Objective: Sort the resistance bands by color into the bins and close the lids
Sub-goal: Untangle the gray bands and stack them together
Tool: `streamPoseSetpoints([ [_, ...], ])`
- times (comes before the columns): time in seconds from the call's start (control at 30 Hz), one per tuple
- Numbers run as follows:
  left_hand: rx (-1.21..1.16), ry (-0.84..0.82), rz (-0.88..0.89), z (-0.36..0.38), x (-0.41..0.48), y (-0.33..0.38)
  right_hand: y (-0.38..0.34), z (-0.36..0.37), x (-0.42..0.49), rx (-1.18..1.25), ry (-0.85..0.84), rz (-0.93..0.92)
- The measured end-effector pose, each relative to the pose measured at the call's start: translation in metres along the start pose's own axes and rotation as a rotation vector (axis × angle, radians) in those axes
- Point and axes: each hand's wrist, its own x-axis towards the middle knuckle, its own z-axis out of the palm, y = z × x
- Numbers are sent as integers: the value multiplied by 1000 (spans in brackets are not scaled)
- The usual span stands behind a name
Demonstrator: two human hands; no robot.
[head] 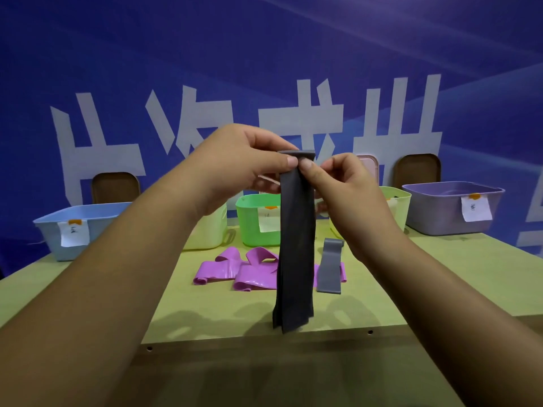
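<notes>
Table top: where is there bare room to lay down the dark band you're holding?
Bare table for the dark band runs along the near edge, in front of the purple bands, and on the right, between the grey band and the lilac bin. The middle is crowded: those bands lie just before the green bin.

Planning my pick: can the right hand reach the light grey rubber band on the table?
Likely not: the right hand pinches the dark grey hanging band; the light grey rubber band lies uncovered.

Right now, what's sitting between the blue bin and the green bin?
A pale yellow bin stands between the blue bin and the green bin. The left forearm partly hides it in the head view.
</notes>
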Motion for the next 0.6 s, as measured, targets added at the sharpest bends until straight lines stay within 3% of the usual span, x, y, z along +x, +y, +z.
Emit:
streamPoseSetpoints([
  [0.1,-83,14,13,1,3,0,-2,0,0,-85,-68,-10],
  [0.23,-134,56,16,3,11,-1,-1,5,-8,12,-219,55],
  [0.37,-188,95,21,9,13,-3,-1,7,-13,101,-253,112],
  [0.6,-191,171,37,20,20,-10,10,7,-16,9,-255,109],
])
